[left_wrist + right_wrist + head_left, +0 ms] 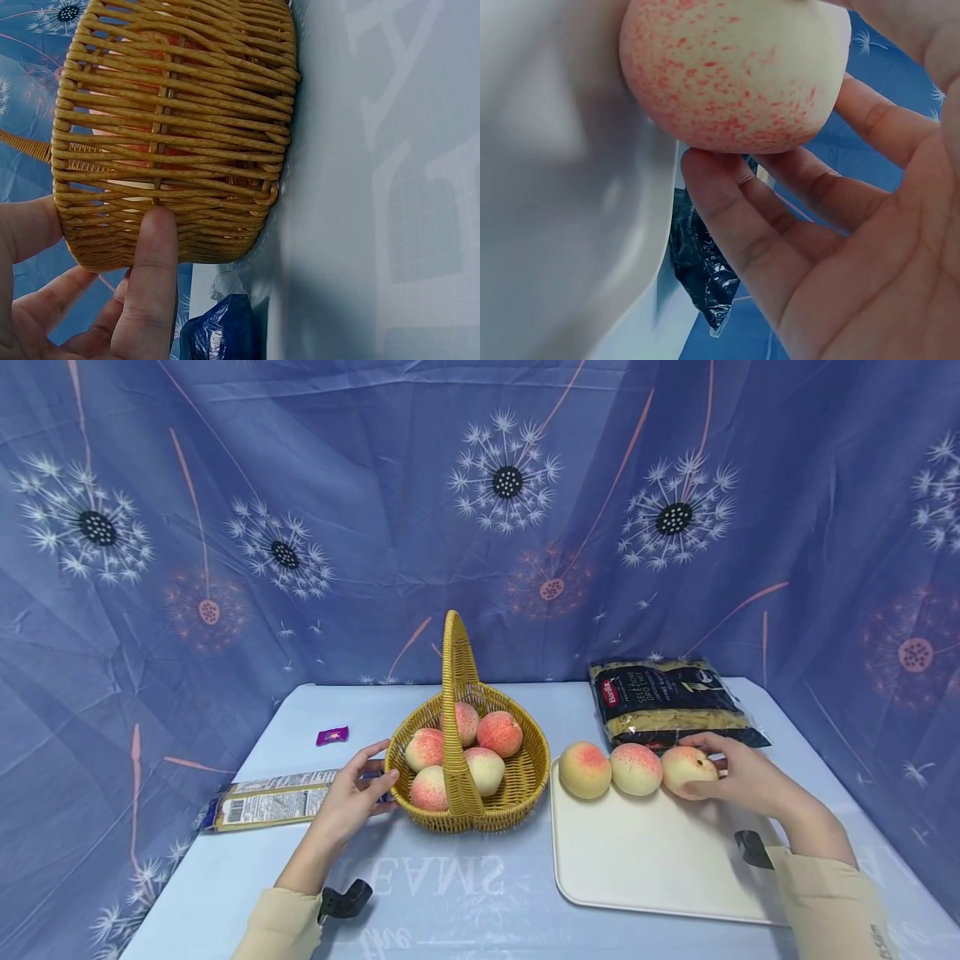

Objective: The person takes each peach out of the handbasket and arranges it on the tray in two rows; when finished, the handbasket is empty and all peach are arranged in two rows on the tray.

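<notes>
Cupping the rightmost peach at the tray edge in curled right grip, touching the basket with loosely spread left grip!

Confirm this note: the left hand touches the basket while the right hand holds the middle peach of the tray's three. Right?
Not the middle: the right hand holds the rightmost peach on the tray, as the head view shows. The left hand does touch the basket.

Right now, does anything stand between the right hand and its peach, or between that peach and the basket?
Nothing visible separates the right hand from its peach; they touch. Toward the basket, two other peaches lie in between on the tray.
</notes>
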Available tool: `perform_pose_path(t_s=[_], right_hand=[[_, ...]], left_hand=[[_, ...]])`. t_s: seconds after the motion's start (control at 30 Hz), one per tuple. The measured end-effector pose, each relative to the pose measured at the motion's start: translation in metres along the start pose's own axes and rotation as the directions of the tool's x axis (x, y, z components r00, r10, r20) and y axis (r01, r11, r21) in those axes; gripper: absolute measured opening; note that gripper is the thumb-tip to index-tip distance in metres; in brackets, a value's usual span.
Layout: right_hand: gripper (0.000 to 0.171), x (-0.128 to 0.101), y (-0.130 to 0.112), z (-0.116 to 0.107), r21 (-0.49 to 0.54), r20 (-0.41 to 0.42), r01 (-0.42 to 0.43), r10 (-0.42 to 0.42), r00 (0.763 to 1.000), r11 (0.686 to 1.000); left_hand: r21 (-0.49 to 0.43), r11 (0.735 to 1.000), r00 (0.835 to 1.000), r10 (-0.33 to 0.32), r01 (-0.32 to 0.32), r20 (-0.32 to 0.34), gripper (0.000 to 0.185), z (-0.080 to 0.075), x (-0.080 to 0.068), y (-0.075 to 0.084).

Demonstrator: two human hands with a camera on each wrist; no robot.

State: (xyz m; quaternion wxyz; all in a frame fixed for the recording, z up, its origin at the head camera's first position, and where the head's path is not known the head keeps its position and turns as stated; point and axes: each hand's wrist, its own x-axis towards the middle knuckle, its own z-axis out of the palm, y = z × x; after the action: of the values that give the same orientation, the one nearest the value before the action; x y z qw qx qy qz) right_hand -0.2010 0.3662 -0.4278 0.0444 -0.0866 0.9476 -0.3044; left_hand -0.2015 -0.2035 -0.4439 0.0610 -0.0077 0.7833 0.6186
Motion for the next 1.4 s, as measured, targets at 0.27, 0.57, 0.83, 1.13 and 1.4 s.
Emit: perform_pose_path(t_s=[0.27, 0.57, 0.83, 1.13, 1.4], right_hand=[[0.080, 0.0032, -0.0007, 0.0003, -0.024, -0.004, 0.002, -0.002, 1.000, 1.000], [0.080, 0.0035, -0.0002, 0.0006, 0.013, 0.002, -0.007, 0.007, 1.000, 1.000], [0.078, 0.0036, -0.0009, -0.0002, 0.043, 0.001, 0.006, -0.006, 1.000, 0.999], [0.078, 0.0041, 0.0000, -0.0010, 0.032, 0.003, -0.001, 0.001, 1.000, 0.999], [0.079, 0.0024, 0.0024, -0.0024, 0.033, 0.009, 0.002, -0.002, 1.000, 0.999]], left_hand=[[-0.009, 1.000, 1.000, -0.001, 0.001, 0.002, 0.060, -0.0002, 0.0002, -0.0002], [-0.012, 1.000, 1.000, 0.000, 0.000, 0.005, 0.059, -0.0005, 0.0002, 0.0004], [-0.008, 1.000, 1.000, 0.000, 0.000, 0.004, 0.059, -0.0001, -0.0006, 0.0005], [-0.004, 1.000, 1.000, 0.005, -0.005, 0.001, 0.059, -0.0007, 0.0006, -0.0002], [-0.010, 1.000, 1.000, 0.004, -0.004, 0.005, 0.060, -0.0006, 0.0007, -0.0009]])
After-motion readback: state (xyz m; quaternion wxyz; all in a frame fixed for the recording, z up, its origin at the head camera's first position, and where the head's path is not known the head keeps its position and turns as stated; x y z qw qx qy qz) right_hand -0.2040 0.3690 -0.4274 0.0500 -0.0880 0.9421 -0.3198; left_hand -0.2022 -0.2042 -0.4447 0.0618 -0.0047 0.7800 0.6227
